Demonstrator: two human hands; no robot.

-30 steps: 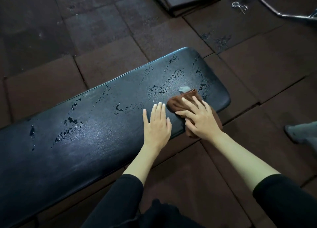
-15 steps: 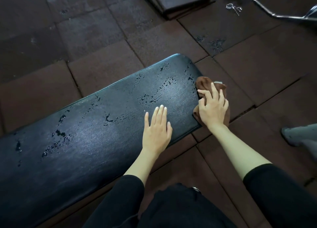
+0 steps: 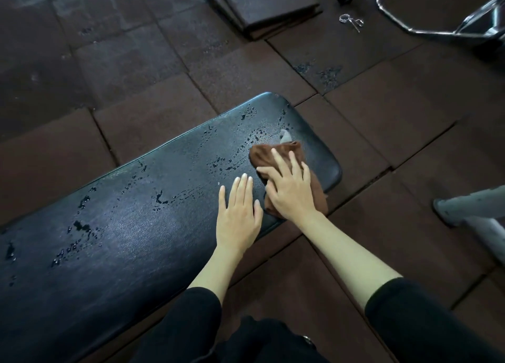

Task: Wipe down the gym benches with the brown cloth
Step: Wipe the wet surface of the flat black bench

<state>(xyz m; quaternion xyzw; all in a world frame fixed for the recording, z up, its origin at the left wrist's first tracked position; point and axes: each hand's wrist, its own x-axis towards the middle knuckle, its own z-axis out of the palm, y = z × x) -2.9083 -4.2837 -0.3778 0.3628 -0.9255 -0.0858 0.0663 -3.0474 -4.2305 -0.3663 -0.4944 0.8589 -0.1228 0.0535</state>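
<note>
Cloth [image 3: 263, 154], brown & bunched, lies on bench [image 3: 131, 242] near its far-right end, under R hand [image 3: 289, 191]. R hand is flat on top of it, fingers [image 3: 277, 161] straight & spread, palm pressing down, not curled round it. Part of cloth sticks out past the fingertips; another part hangs over bench's near edge, just beside R wrist. Pale tag [image 3: 285, 136] pokes out just beyond the cloth, ahead of R fingertips.

L hand [image 3: 239, 212] sits just left of R hand, almost touching it. It lies flat on the black pad w/ fingers straight & close together, thumb out to the side, holding nothing.

Water drops [image 3: 229, 165] speckle the pad ahead of L fingertips, w/ more patches well left of L hand. Forearms bare, black sleeves [image 3: 410, 321] pushed up.

Floor is dark brown rubber tiles [image 3: 131, 61] all round. Well beyond both hands: stacked mats [image 3: 262, 4]; right of those, small metal clip [image 3: 349, 20] & chrome bar [image 3: 437, 31]. Far right of R hand, grey metal part [image 3: 464, 206], cut off at edge of view.
</note>
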